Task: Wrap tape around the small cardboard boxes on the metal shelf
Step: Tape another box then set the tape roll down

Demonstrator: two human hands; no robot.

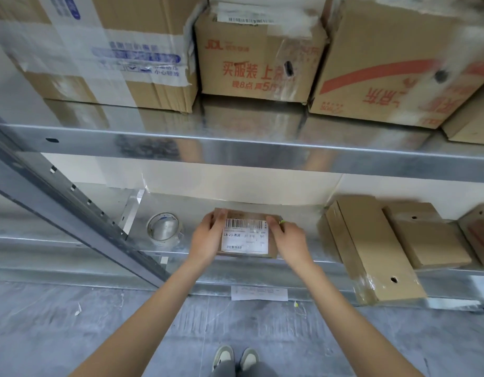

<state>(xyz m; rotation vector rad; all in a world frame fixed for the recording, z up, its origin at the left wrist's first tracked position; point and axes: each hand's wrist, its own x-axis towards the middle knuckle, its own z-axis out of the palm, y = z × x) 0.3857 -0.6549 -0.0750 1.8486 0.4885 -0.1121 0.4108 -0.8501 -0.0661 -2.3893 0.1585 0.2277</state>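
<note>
A small cardboard box (246,235) with a white barcode label on top lies on the lower metal shelf (197,210), near its front edge. My left hand (208,236) grips the box's left side, fingers curled over its far left corner. My right hand (288,236) holds the right side, with the thumb on the label's edge; something small and yellow-green shows at its fingertips. A roll of clear tape (164,229) lies flat on the shelf, a short way left of the box, untouched.
Flat cardboard boxes (371,248) lie on the same shelf to the right. Large taped cartons (257,55) fill the upper shelf. A slanted metal upright (72,202) crosses at the left. A paper label (258,293) sticks to the shelf's front rail. My shoes stand on the grey floor.
</note>
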